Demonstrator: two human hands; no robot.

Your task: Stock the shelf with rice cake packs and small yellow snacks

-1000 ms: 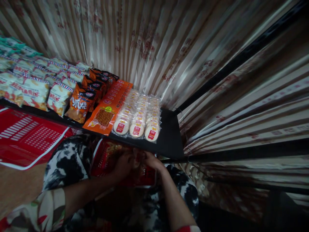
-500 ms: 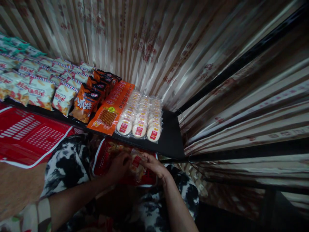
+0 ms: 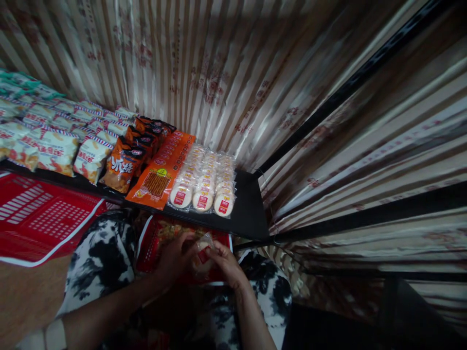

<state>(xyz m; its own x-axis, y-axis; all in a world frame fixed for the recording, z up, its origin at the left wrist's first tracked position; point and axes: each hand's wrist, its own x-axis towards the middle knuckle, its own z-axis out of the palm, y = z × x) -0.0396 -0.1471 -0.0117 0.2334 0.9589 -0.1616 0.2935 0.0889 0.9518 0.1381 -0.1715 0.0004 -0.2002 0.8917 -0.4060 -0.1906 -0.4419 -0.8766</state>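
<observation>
A clear packet of round white rice crackers [image 3: 203, 254] with a red label is held over a red basket [image 3: 144, 243] between my knees. My right hand [image 3: 225, 262] grips its right side, thumb on the front. The fingers of my left hand [image 3: 175, 256] are bent round the packet's left edge; dim light partly hides them. Just above, on a black shelf [image 3: 250, 204], matching rice cracker packets [image 3: 203, 198] lie overlapped in three columns. Beside them is a flat orange bag of stick snacks [image 3: 156, 183].
Orange-and-black snack bags [image 3: 122, 167] and white snack bags [image 3: 56, 148] fill the shelf's left part, with green bags [image 3: 22, 85] farther off. Another red basket [image 3: 54, 214] is at left. Black poles [image 3: 328, 114] and a striped curtain [image 3: 219, 63] border the shelf.
The view has shifted slightly, so the shelf sits a little lower and farther left. My left hand has come closer around the packet, which stays in my right hand.
</observation>
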